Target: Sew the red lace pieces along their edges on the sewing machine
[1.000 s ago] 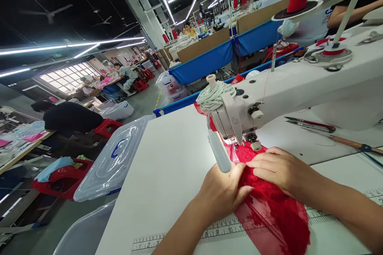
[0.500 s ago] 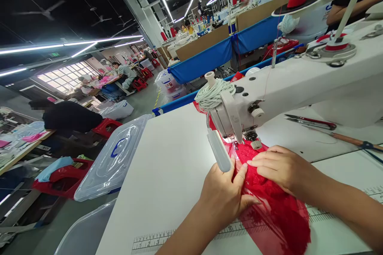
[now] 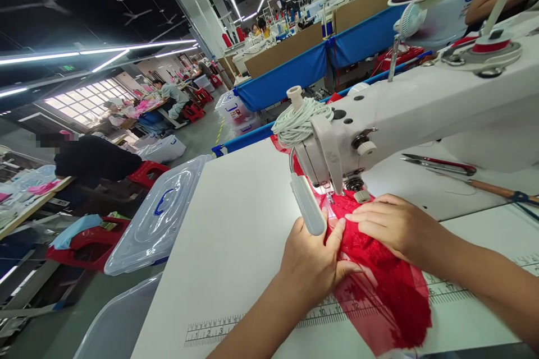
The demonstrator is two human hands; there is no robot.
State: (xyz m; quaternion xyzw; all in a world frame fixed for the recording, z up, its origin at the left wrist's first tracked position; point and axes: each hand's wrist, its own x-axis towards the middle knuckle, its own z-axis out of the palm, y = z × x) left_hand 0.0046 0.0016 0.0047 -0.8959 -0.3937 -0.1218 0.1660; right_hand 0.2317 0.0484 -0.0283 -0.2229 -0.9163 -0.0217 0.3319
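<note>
Red lace fabric with sheer mesh (image 3: 379,286) runs from beneath the presser foot (image 3: 329,198) of a white sewing machine (image 3: 425,106) toward the table's near edge. On its left side lies my left hand (image 3: 314,261), thumb and forefinger spread over the cloth, partly behind the grey lamp arm (image 3: 309,207). My right hand (image 3: 389,224) rests on the lace from the right, fingers together and curved onto it. Its thumb is hidden, and bunched lace sits under its palm. Both sets of fingertips nearly meet just in front of the needle area.
Thread snips (image 3: 440,164) and a wooden-handled tool (image 3: 490,188) lie right of the machine head. A printed ruler (image 3: 206,334) crosses the white table (image 3: 227,224). Left of it stands a lidded clear bin (image 3: 164,207). Light green cord (image 3: 301,123) is coiled on the machine. Other people sit at far tables.
The camera view has shifted slightly. The fabric's near end has drawn a little toward the machine. Both hands keep nearly the same hold and place on the cloth.
</note>
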